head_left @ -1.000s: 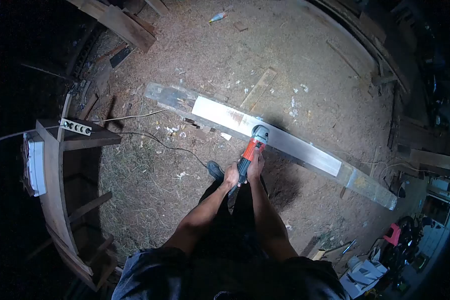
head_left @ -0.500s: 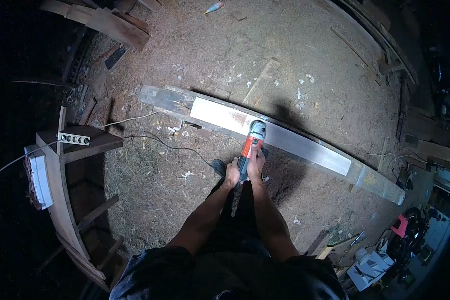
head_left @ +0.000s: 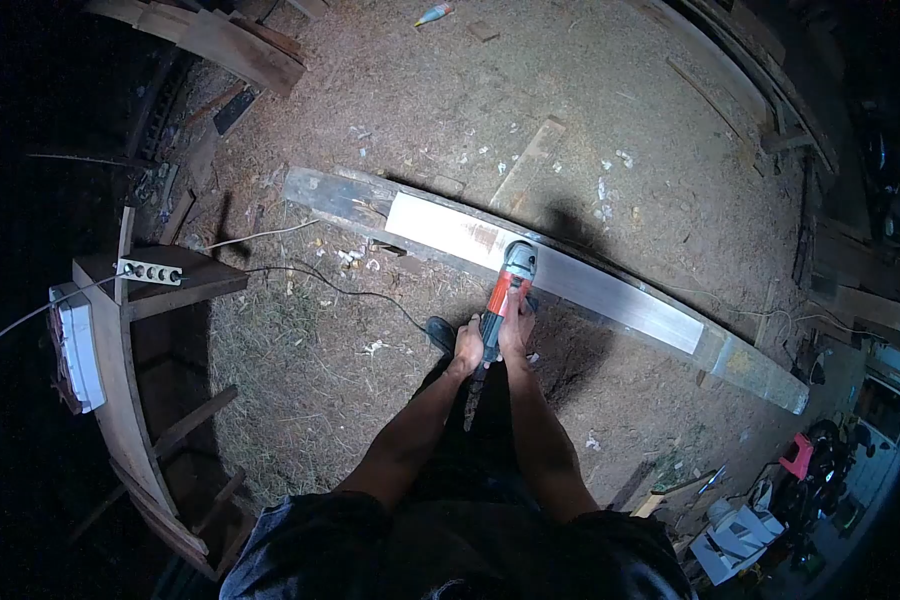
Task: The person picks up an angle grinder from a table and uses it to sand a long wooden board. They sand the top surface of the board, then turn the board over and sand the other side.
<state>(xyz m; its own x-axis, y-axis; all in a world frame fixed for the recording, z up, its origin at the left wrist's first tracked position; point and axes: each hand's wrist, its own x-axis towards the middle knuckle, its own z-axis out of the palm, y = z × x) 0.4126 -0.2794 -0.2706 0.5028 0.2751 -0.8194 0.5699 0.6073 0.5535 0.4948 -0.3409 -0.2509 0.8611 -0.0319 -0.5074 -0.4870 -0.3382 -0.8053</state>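
Observation:
A red and black angle grinder (head_left: 498, 297) is held between my two hands, its metal head resting at a pale board (head_left: 620, 300). My left hand (head_left: 468, 345) wraps round the rear of the grinder's body. Nearer the head, my right hand (head_left: 515, 325) grips the red part from the right side. The pale board lies on a longer, weathered plank (head_left: 335, 197) that runs diagonally across the ground. The grinder's disc is hidden under its head.
At the left stands a wooden frame (head_left: 120, 370) carrying a power strip (head_left: 153, 272). A black cable (head_left: 355, 294) trails over the dirt towards my shoe (head_left: 438, 333). Loose boards (head_left: 235, 50) lie at the upper left. A red object (head_left: 797, 455) and a white box (head_left: 735, 540) are at the lower right.
The grinder and both hands have shifted very slightly to the right along the board. Both hands keep their hold. The whole view has moved a little.

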